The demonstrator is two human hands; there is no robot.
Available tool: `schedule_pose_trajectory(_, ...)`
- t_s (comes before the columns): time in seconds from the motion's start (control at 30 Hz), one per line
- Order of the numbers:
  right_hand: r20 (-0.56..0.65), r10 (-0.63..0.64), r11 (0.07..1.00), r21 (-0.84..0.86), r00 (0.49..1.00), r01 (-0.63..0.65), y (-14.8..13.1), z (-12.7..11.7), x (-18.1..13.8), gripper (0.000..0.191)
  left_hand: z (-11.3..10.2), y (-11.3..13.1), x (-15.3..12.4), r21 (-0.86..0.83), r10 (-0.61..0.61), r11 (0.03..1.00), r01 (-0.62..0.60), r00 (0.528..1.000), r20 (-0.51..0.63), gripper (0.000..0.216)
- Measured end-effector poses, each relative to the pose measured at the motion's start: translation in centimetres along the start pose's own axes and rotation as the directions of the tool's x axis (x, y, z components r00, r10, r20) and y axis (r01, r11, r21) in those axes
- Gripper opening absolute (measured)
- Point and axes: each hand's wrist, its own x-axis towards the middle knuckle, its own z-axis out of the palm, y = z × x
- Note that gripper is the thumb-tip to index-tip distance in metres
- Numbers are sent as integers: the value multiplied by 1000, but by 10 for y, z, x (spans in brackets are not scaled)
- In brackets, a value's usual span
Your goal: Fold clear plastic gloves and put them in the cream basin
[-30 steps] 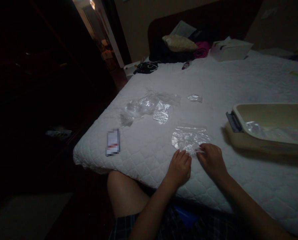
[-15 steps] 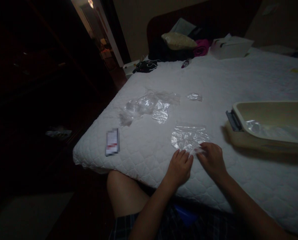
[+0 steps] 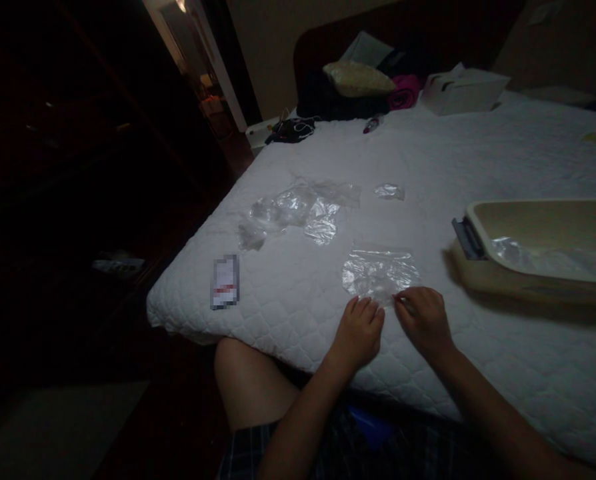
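A clear plastic bag lies spread on the white quilted bed in front of me. At its near edge, my left hand is closed, with the bent fingertips on the plastic. My right hand pinches the same edge near the bag's right corner, thumb and forefinger together. A small gap separates the two hands. Beyond the bag, more crumpled clear plastic bags lie in a loose heap to the left. One small folded plastic piece sits apart from them.
On the right stands a cream plastic bin with a grey latch and clear plastic inside. A blurred-out phone-like object lies near the bed's left edge. Farther back are a white box, a pillow and a pink roll.
My right fingers have drawn in slightly, and the bag's near right corner lies flatter. My left hand has barely moved.
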Motion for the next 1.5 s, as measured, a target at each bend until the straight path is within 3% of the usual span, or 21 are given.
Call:
schedule_pose_trajectory(0.2,75,-117,993,40,990,114,0,1,-1,23,1,0,0,5,3,1000,-3,1000,-15,35)
schedule_pose_trajectory(0.53,221,-63,997,-40,973,73,0,8,-3,23,0,1,-1,27,-4,1000,5,1000,-29,34)
schedule_pose_trajectory(0.7,171,-76,997,-2,982,78,0,6,-3,23,-1,2,-1,22,-6,1000,6,999,-36,33)
schedule_pose_trajectory(0.93,-12,-62,997,43,998,63,2,-7,-5,26,-1,1,-1,10,10,1000,-10,999,-49,32)
schedule_pose_trajectory(1.07,-104,53,998,35,993,-49,24,-21,-14,22,-1,1,-1,2,19,1000,-19,998,-54,34)
schedule_pose_trajectory(1.17,-47,188,978,100,981,-182,48,-30,-24,19,-1,0,-1,-1,32,999,-32,998,-61,37)
schedule_pose_trajectory(1.27,8,354,922,163,935,-351,63,-33,-32,16,-1,-1,-2,18,55,998,-54,994,-99,36)
schedule_pose_trajectory(1.4,2,495,852,198,869,-485,62,-30,-32,16,1,6,3,95,138,988,-124,976,-170,29)
schedule_pose_trajectory(1.5,-29,539,828,206,842,-522,56,-29,-29,19,6,22,18,139,220,970,-199,964,-150,25)
